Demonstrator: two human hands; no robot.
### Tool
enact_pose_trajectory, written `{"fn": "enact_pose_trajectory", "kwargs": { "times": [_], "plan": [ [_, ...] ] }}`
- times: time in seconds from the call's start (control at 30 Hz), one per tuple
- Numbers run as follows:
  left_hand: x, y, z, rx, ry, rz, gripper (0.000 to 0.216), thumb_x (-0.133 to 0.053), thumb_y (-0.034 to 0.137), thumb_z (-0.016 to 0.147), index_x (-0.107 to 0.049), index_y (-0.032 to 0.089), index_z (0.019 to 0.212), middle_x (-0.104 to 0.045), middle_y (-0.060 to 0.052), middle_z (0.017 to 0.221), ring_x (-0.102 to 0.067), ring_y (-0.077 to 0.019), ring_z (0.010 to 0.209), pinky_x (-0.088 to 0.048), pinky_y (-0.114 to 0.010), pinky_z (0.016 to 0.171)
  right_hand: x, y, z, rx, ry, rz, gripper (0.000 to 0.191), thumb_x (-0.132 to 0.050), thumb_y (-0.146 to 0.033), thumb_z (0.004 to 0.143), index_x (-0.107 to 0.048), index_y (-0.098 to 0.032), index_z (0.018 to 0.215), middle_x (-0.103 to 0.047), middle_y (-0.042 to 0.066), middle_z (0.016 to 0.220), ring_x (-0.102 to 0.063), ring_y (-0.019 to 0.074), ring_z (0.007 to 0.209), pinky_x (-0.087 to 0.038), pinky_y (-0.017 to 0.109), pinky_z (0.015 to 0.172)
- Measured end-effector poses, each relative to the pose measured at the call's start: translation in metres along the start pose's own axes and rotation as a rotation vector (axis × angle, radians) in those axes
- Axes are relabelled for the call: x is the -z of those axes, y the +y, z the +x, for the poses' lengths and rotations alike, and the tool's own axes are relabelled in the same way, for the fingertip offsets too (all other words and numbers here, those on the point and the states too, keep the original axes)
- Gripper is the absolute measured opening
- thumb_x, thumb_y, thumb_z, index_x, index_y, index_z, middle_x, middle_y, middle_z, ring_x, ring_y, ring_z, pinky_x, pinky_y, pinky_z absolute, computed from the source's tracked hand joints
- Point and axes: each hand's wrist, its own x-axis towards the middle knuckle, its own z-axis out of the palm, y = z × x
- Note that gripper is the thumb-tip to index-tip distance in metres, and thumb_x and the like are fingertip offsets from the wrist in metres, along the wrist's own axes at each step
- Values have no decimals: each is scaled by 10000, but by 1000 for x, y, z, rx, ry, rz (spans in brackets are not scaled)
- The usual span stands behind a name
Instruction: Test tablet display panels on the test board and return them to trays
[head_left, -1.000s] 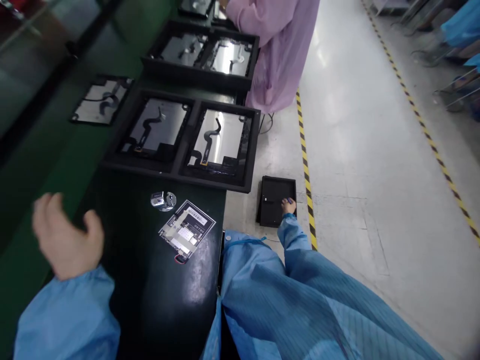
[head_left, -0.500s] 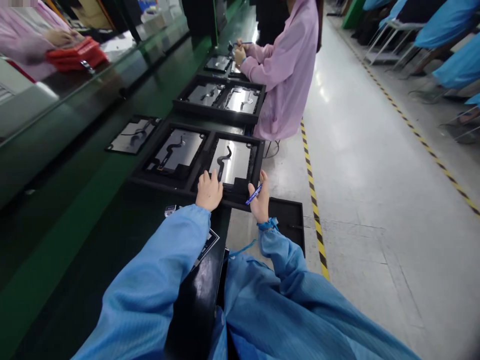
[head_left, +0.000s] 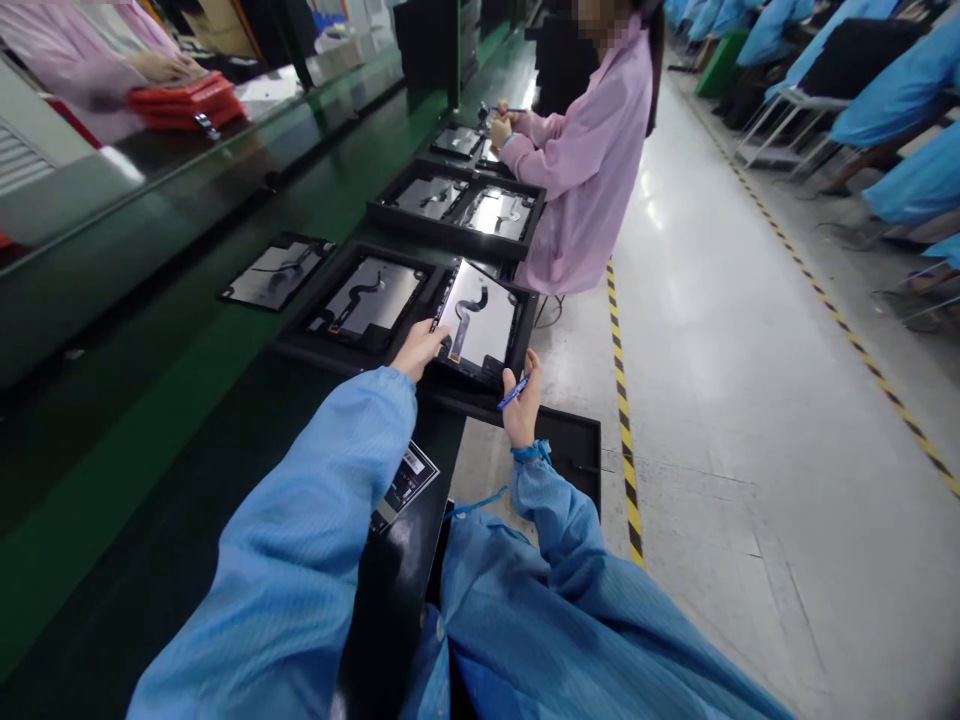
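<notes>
Currently L hand open, resting on tilted tablet panel; R hand gripping blue pen.

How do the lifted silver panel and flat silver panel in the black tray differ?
The lifted silver panel tilts up from the right bay of the tray, touched by the left hand; the flat silver panel lies in the left bay. The lifted panel looks brighter, the flat one duller. Both carry a dark ribbon cable.
</notes>
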Motion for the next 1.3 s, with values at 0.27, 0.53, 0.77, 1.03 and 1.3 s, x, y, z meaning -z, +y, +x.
{"fn": "enact_pose_trajectory", "kwargs": {
  "times": [0.27, 0.53, 0.77, 1.03, 1.3],
  "plan": [
    [90, 48, -109, 76, 264, -284, 182, -636, 285, 776, -669, 186, 924, -724, -31, 839, -703, -197, 802, -582, -309, 713, 16, -10, -19, -37, -93, 80, 733, -632, -461, 885, -289, -241, 1495, -335, 166, 1595, -354, 290, 1477, -348, 545, 1170],
    [190, -37, -304, 255, 881, -163, 530, -666, 198, 656, -689, 459, 1117, -706, 141, 1190, -597, -307, 1243, -621, -444, 869, 6, -68, -34, 235, -36, 89, 399, -577, -386, 928, -472, -286, 1299, -531, 97, 1463, -658, 235, 1124, -548, 444, 913],
    [163, -102, -352, 431, 882, -259, 702, -640, 262, 728, -498, 300, 1414, -702, -44, 1214, -690, -310, 1054, -626, -431, 827, -22, -123, -89, 163, -537, 101, 283, -460, -407, 1002, -660, -215, 946, -759, 45, 897, -678, 165, 650, -516, 303, 591],
    [168, -118, -376, 88, 798, 744, 735, -606, 281, 861, -337, 206, 1541, -409, -196, 1505, -342, -392, 1434, -330, -589, 1167, -41, -136, -115, -4, -741, 133, 154, -565, -379, 928, -521, -247, 996, -544, -47, 666, -480, 120, 531, -339, 256, 495],
    [183, -125, -358, -50, 563, 744, 596, -481, 277, 947, -341, 189, 1520, -381, -174, 1573, -232, -349, 1512, -193, -598, 1219, -94, -153, -195, -134, -1344, 87, 298, -635, -412, 900, -471, -225, 737, -486, -76, 579, -448, 88, 500, -353, 227, 505]
  ]
}}
